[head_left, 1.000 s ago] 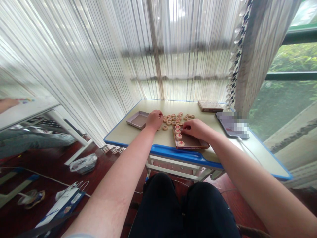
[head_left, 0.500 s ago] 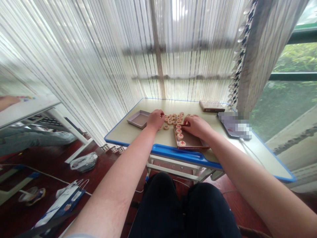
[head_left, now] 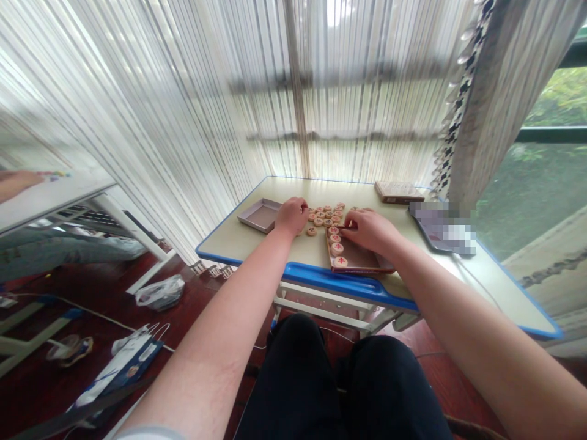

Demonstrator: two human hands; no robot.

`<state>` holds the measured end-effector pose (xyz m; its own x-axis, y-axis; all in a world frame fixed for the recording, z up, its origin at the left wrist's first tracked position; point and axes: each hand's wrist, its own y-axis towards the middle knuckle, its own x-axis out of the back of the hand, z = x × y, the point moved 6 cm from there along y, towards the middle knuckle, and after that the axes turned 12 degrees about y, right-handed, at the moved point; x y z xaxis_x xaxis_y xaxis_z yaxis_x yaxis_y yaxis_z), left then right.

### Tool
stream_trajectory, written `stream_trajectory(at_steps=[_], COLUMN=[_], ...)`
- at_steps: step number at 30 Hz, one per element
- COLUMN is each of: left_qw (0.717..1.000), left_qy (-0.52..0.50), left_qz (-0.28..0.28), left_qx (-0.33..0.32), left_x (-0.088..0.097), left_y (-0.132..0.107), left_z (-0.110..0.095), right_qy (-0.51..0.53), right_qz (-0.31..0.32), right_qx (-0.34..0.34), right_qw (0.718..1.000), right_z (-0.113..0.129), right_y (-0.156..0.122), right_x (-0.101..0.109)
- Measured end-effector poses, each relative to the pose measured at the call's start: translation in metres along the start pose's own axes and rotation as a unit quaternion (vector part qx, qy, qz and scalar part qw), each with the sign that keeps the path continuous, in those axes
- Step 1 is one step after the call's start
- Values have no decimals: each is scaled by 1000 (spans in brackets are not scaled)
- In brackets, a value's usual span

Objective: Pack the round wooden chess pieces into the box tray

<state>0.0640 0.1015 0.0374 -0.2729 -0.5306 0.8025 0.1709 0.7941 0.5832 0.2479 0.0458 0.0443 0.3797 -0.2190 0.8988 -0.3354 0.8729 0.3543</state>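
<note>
Several round wooden Chinese chess pieces (head_left: 328, 222) lie in a loose group on the desk between my hands. At the group's left side, my left hand (head_left: 293, 215) has its fingers curled together around what seems to be a small pale chess piece, mostly hidden. My right hand (head_left: 369, 229) reaches over an open shallow box (head_left: 367, 261), fingers pinched at its far left corner; what they hold, if anything, is hidden. Along the box's left wall runs a row of pieces with red characters (head_left: 337, 249). Left of my left hand sits a shallow grey box lid (head_left: 261, 216).
The desk (head_left: 229, 244) has a blue rim. At its back right is a closed flat box (head_left: 398, 192); nearer stands a phone (head_left: 428, 229) with a white cable. String curtains hang behind. On the left, another person's hand (head_left: 18, 183) rests at a second table.
The view has shifted slightly, so everything sits a little differently in frame. My right hand stays at the box's far left corner, and my left hand remains beside the loose pieces.
</note>
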Motion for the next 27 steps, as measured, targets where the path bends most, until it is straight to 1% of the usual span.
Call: stream_trajectory(at_steps=[3,7,10,15,20,27], left_qw=[1000,1000,1000,1000,1000,1000], left_qy=[1,0,1,-2,-7,-3], left_qz=[-3,-1,3,17,14,17], left_qx=[-1,-2,-2,7,5,12], left_x=[-1,-1,-1,0,-2,-3], left_y=[0,1,0,-1,0,0], left_z=[1,1,0,-1,-1,1], right_qy=[20,53,70,72,76,84], right_qz=[7,45,62,69,66,66], right_qx=[11,45,56,47,41,31], right_qw=[1000,997,994,994,994,994], right_z=[-2,-2,0,5,9,4], right_y=[-2,-6,-7,-7,-7,-6], right_x=[3,1,-1,-2,-3,-4])
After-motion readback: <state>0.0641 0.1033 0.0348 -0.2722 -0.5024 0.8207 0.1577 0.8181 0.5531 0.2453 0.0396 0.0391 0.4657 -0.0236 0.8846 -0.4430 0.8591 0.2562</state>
